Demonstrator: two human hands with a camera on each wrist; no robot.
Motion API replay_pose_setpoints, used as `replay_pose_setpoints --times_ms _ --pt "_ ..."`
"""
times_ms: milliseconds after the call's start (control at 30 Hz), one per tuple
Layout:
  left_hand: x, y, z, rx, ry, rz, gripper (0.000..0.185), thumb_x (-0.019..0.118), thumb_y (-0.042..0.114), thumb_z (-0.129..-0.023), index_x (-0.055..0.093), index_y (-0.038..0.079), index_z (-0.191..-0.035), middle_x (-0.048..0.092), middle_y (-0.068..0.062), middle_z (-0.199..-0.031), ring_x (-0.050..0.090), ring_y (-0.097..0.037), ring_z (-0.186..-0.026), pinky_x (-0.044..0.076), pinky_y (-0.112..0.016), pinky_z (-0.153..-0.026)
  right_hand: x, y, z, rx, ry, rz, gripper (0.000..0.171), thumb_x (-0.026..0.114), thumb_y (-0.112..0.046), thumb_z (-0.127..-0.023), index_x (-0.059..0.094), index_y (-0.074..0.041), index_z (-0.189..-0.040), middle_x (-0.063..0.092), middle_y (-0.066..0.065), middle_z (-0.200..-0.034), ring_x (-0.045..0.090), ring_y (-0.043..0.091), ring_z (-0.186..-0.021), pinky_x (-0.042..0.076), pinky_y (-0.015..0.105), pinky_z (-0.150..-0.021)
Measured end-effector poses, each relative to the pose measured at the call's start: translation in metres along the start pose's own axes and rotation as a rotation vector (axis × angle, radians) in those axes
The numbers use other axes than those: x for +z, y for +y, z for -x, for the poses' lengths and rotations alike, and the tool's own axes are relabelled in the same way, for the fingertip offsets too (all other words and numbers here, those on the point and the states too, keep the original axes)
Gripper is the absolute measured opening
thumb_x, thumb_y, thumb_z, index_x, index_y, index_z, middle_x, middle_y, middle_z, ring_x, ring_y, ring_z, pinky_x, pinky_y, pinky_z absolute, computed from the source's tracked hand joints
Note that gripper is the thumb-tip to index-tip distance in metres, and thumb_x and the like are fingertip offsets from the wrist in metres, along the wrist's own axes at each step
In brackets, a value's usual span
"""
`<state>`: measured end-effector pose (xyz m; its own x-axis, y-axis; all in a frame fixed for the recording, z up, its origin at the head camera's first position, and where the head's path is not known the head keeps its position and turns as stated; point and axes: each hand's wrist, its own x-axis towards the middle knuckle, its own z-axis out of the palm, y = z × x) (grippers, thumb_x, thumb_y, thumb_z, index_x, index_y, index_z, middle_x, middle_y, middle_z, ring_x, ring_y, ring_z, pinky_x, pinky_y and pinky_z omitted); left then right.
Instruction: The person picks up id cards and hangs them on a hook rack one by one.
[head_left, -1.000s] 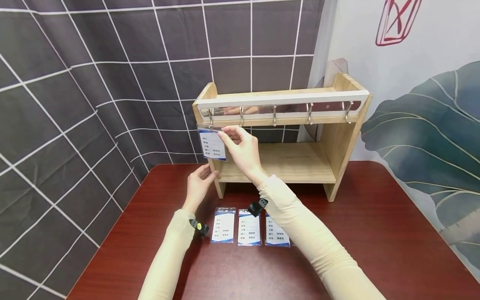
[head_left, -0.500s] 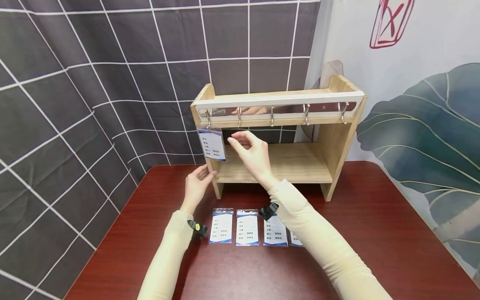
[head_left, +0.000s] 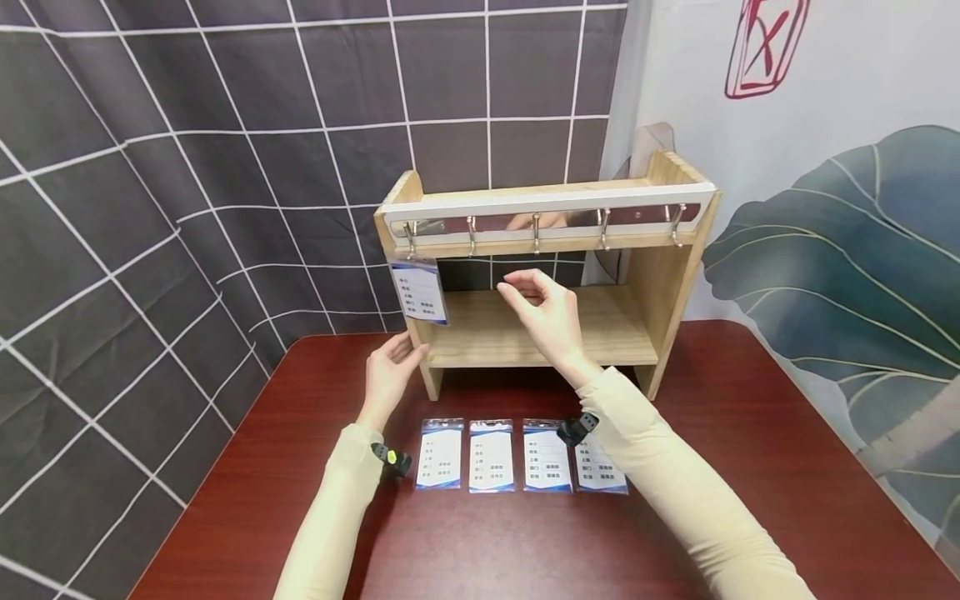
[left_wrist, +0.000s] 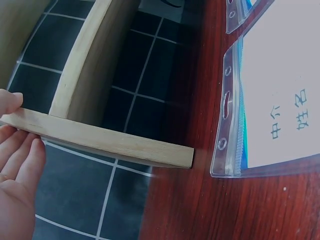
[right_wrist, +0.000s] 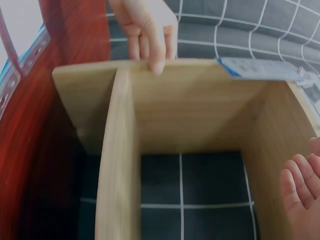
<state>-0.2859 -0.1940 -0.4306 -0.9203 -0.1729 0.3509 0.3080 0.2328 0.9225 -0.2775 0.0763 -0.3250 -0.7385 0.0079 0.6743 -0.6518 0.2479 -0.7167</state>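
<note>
A wooden shelf rack stands on the table, with a row of metal hooks along its top rail. My left hand grips the front edge of its left side panel, thumb on the inner face and fingers on the outer. From the leftmost hook hangs a clear-sleeved name badge, white with blue trim. To the right of that badge my right hand is in the air in front of the rack, fingers loosely bent and holding nothing.
Several more badges lie in a row on the red-brown table, in front of the rack. My right forearm partly covers the rightmost one. A dark gridded cloth hangs behind and to the left.
My right hand has let go of the badge, which now hangs from the leftmost hook, and has drawn away to the right. My left hand stays on the side panel.
</note>
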Motion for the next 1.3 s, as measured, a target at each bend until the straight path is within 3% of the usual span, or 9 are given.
replay_pose_setpoints --times_ms 233,367,533,700,900,1300 --pt "0.0 0.004 0.004 -0.002 0.003 0.035 0.045 0.08 0.007 -0.094 0.066 -0.01 -0.132 0.067 -0.027 -0.131 0.065 -0.039 -0.125 0.057 -0.032 -0.101 -0.027 0.01 0.009 0.024 0.003 0.037 0.022 0.078 -0.015 -0.097 0.076 0.0 -0.113 0.078 0.015 -0.106 0.074 0.022 -0.095 0.057 0.014 -0.082" --pt "0.001 0.0 0.006 -0.006 -0.003 0.032 0.044 0.08 0.006 -0.094 0.066 -0.01 -0.132 0.067 -0.027 -0.13 0.065 -0.039 -0.124 0.057 -0.03 -0.1 -0.044 0.015 0.017 0.037 0.015 0.057 0.022 0.078 -0.012 -0.096 0.076 0.001 -0.114 0.078 0.016 -0.107 0.071 0.007 -0.091 0.056 0.011 -0.08" --pt "0.004 0.009 0.009 -0.023 -0.002 0.011 0.043 0.077 0.002 -0.095 0.063 -0.013 -0.134 0.065 -0.029 -0.131 0.064 -0.04 -0.126 0.055 -0.033 -0.102 -0.066 0.023 0.024 0.049 0.018 0.106 0.022 0.078 -0.014 -0.097 0.076 0.0 -0.113 0.078 0.015 -0.106 0.065 -0.007 -0.088 0.054 0.008 -0.079" --pt "0.004 0.022 0.014 -0.048 -0.002 0.0 0.043 0.076 0.001 -0.095 0.063 -0.013 -0.133 0.065 -0.029 -0.132 0.063 -0.04 -0.127 0.055 -0.033 -0.103 -0.086 0.03 0.033 0.092 0.011 0.169 0.024 0.078 -0.017 -0.097 0.076 -0.002 -0.116 0.078 0.014 -0.109 0.064 -0.008 -0.09 0.053 0.007 -0.081" --pt "0.002 0.033 0.019 -0.012 -0.008 0.023 0.043 0.076 -0.001 -0.095 0.063 -0.015 -0.133 0.064 -0.031 -0.13 0.063 -0.043 -0.125 0.056 -0.033 -0.101 -0.107 0.037 0.041 0.125 -0.013 0.22 0.026 0.077 -0.021 -0.099 0.075 -0.003 -0.118 0.077 0.013 -0.112 0.064 -0.007 -0.095 0.052 0.007 -0.086" --pt "0.001 0.041 0.019 -0.014 -0.017 0.026 0.042 0.075 -0.001 -0.095 0.062 -0.014 -0.133 0.064 -0.031 -0.131 0.063 -0.042 -0.126 0.055 -0.031 -0.102 -0.128 0.045 0.055 0.188 -0.065 0.277 0.03 0.076 -0.019 -0.099 0.073 0.001 -0.121 0.075 0.018 -0.115 0.062 -0.01 -0.092 0.051 0.003 -0.083"
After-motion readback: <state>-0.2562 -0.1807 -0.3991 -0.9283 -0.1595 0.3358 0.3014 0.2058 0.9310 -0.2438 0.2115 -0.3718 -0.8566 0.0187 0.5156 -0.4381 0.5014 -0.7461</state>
